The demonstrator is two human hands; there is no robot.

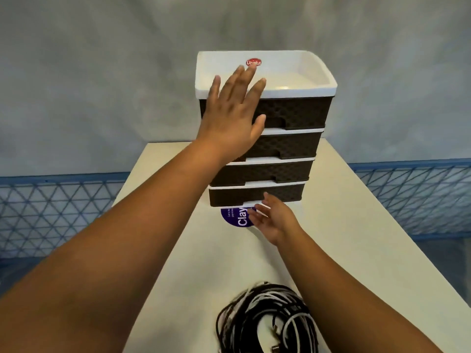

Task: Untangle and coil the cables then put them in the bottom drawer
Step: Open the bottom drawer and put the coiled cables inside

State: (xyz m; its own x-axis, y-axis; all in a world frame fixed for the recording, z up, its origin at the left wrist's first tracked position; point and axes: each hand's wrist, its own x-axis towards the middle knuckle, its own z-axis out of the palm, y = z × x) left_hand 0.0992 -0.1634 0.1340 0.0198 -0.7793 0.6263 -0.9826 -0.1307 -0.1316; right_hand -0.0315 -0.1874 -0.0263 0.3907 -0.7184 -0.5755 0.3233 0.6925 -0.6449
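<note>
A bundle of black and white cables (267, 319) is heaped in a loose tangle on the near end of the table, cut off by the bottom edge of the view. The bottom drawer (256, 196), dark brown with a woven pattern, is seen shut at the foot of the four-drawer stack.

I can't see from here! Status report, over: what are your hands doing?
Left hand open, reaching toward drawer unit's top. Right hand open at bottom drawer, shut. Cables bundled on table.
</note>
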